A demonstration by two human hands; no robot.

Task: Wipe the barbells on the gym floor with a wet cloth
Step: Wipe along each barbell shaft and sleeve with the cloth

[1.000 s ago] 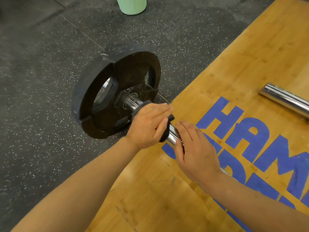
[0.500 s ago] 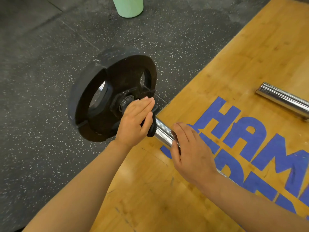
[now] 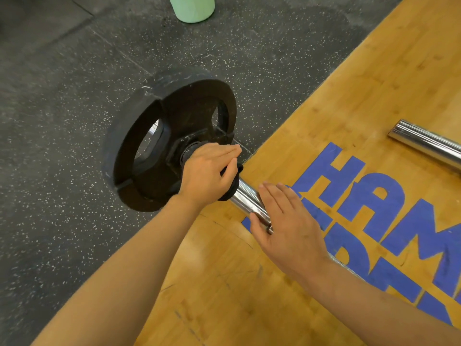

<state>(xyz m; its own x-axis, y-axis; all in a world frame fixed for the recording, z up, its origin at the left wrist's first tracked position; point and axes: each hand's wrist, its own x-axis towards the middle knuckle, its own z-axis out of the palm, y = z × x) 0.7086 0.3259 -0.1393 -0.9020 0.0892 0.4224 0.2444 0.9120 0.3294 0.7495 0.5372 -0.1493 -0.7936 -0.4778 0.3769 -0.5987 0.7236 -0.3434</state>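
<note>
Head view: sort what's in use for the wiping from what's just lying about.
In use: dark cloth, barbell sleeve, weight plate, left hand, right hand.
Lying about: second chrome bar, green container.

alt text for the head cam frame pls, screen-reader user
A person's left hand wraps a dark cloth round a chrome barbell sleeve beside a black weight plate, while the right hand rests open on the sleeve. A second bar lies on the wooden platform.

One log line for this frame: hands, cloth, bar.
left hand grips dark cloth on barbell sleeve beside weight plate | right hand flat on sleeve | stage: wiping
</note>
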